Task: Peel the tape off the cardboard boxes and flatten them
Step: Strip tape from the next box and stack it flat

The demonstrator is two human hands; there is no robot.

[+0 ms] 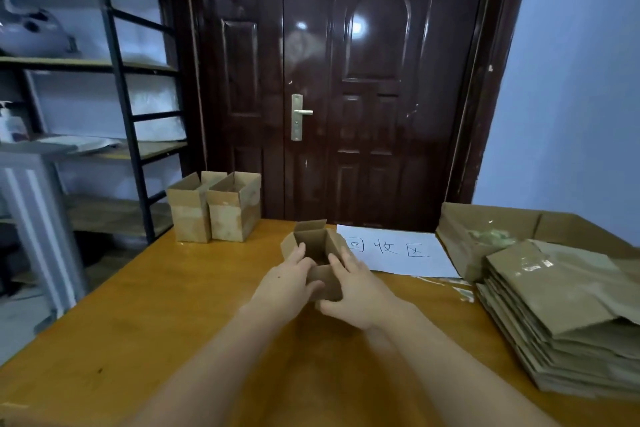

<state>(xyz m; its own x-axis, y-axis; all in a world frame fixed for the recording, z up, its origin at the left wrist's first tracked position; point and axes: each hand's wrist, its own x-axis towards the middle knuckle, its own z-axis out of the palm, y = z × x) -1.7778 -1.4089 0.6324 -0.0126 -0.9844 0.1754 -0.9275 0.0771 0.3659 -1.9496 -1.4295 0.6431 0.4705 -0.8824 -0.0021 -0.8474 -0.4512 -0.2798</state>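
- Now, both hands are on one small open cardboard box near the middle of the bench, a bit toward the far edge.
- Left hand: fingers curled over the left wall of the box, thumb on the near side; it grips the box.
- Right hand: fingers lie along the right wall and over its top rim, thumb pressed under the near lower corner; it also holds the box.
- The box's top flaps stand open, inside is dark; I cannot tell if tape remains on it.
- Two more cardboard boxes stand upright and touching each other at the far left edge of the bench, flaps up, w/ pale tape bands around their sides.
- White paper sheet w/ handwritten characters lies flat at the far edge, just right of the held box.
- Stack of flattened boxes lies at the right edge of the bench; behind it, at the far right corner, a larger open cardboard carton.
- Some thin strips, prob. tape scraps, lie on the bench between the paper and the stack.
- Behind the bench: dark door; metal shelf rack at the left.
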